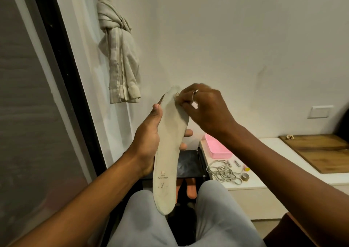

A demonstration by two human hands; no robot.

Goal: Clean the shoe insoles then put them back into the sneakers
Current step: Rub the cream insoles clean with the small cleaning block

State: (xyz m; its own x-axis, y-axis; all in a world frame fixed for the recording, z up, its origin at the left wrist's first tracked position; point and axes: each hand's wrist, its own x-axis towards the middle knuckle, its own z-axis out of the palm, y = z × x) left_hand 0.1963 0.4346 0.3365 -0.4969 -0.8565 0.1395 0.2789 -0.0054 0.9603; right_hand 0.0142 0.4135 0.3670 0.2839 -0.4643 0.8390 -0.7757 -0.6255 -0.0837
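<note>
Cleaning's on: left hand point(149, 142) grips the insole point(168, 152) mid-length, right hand point(205, 108) pinches a pale scrap point(177, 95) at its toe. Next, likely, wiping down toward the heel.

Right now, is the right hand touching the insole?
Touching. In the head view, the right hand has its curled fingers pinched on the toe-end edge of the insole with no gap. The left hand grips its middle.

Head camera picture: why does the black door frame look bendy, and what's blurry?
In the head view, the wide lens bows the black door frame; the right hand, pinching a small white scrap, looks slightly smeared; the insole in the left hand is sharper; light is soft, no glare.
</note>
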